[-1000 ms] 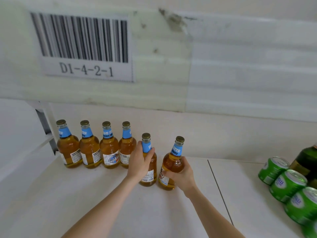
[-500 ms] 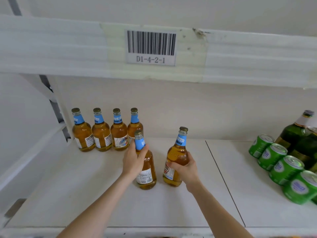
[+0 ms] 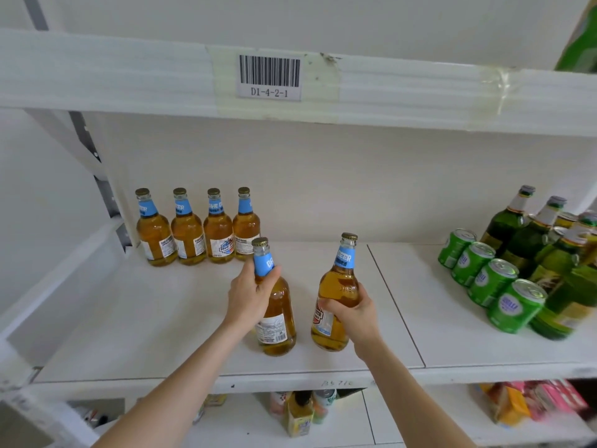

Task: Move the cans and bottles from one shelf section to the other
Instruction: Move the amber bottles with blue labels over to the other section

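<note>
My left hand grips an amber beer bottle with a blue neck label around its shoulder. My right hand holds a second amber bottle by its body; this one leans slightly right. Both bottles are near the front of the left section of the white shelf. Several matching amber bottles stand in a row at the back left. On the right section lie green cans in a diagonal row, with dark green bottles behind them.
A seam divides the two shelf boards. The upper shelf's edge carries a barcode tag marked D1-4-2-1. Below, a lower shelf holds small bottles and colourful packets.
Both hands have drawn their bottles away from the back row toward the shelf's front edge. The view has pulled back, showing more of the shelving.
</note>
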A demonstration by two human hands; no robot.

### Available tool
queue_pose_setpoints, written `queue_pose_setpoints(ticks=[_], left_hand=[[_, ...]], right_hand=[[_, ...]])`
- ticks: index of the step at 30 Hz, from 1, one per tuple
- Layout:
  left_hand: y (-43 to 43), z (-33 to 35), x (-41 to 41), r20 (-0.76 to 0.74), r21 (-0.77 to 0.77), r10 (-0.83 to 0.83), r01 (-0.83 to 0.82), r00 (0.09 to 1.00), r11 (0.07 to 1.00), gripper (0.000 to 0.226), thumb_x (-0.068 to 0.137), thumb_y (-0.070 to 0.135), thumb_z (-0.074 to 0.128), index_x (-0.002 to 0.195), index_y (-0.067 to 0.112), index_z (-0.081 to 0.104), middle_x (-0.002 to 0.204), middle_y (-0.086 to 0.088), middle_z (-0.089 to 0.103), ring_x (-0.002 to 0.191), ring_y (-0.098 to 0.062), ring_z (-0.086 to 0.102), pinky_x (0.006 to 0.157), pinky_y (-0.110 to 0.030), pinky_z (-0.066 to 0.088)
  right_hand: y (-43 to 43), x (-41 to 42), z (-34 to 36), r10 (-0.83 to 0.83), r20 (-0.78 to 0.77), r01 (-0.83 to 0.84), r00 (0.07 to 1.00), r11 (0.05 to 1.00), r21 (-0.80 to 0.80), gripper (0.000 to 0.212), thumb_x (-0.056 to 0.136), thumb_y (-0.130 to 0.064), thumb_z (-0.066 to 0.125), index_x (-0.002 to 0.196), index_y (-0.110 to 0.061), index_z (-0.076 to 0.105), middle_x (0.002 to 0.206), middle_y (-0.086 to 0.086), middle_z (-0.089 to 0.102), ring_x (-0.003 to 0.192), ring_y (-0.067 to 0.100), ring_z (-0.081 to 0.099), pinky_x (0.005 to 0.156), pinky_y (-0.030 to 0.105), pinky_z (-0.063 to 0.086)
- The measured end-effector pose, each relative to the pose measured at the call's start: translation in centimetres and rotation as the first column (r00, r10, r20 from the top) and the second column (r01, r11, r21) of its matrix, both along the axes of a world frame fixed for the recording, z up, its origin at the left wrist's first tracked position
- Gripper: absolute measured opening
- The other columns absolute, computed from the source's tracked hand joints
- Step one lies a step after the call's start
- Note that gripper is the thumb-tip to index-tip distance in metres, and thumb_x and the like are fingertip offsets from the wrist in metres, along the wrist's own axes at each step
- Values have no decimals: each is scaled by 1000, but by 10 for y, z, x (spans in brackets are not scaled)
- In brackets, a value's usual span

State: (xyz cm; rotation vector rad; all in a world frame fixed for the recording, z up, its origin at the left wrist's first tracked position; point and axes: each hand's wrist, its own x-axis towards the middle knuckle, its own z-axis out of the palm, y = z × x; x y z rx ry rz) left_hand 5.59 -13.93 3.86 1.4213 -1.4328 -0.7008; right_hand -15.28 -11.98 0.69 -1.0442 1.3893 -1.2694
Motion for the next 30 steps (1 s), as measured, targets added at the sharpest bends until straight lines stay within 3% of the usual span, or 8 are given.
queue_pose_setpoints(ticks=[6, 10, 15, 22, 30], left_hand=[[29, 9, -39, 5, -28, -20, 20, 1000, 999, 31, 94, 42, 56, 117, 21, 52, 96, 1, 66, 91, -15, 64, 84, -38, 53], [50, 12, -77, 4, -31, -7, 7, 1000, 1000, 31, 94, 43, 56, 114, 20, 51, 91, -1, 65, 86, -15, 64, 82, -40, 54], [75, 14, -131, -5, -44, -12, 12, 1000, 999, 28, 94, 43, 57, 109, 20, 51, 86, -1, 65, 81, -15, 65, 76, -37, 54], [103, 7, -203, 2, -39, -54, 54, 999, 998, 26, 94, 42, 57, 109, 21, 50, 85, -1, 64, 79, -15, 66, 73, -33, 55], [90, 12, -256, 29, -37, -119, 120, 992, 992, 29, 94, 41, 57, 113, 19, 50, 87, -2, 64, 79, -16, 67, 73, -33, 56]], right_hand=[[25, -38, 6, -6, -24, 5, 1000, 1000, -20, 59, 66, -20, 86, 116, -27, 58, 106, 1, 69, 97, 21, 68, 80, 40, 59], [43, -75, 14, 13, -49, -14, 999, 999, -36, 60, 66, -21, 86, 118, -27, 57, 106, -1, 69, 96, 18, 67, 70, 30, 56], [69, -130, 19, 32, -78, -35, 996, 999, -32, 57, 67, -19, 86, 115, -26, 57, 106, 1, 69, 97, 21, 68, 75, 34, 57], [99, -196, 18, 18, -85, -20, 996, 1000, -20, 57, 67, -21, 86, 116, -28, 56, 105, -2, 68, 93, 15, 67, 62, 23, 51], [89, -247, 18, -28, -79, 27, 996, 1000, -15, 56, 65, -22, 87, 108, -38, 54, 104, -8, 67, 92, 9, 64, 60, 19, 47]])
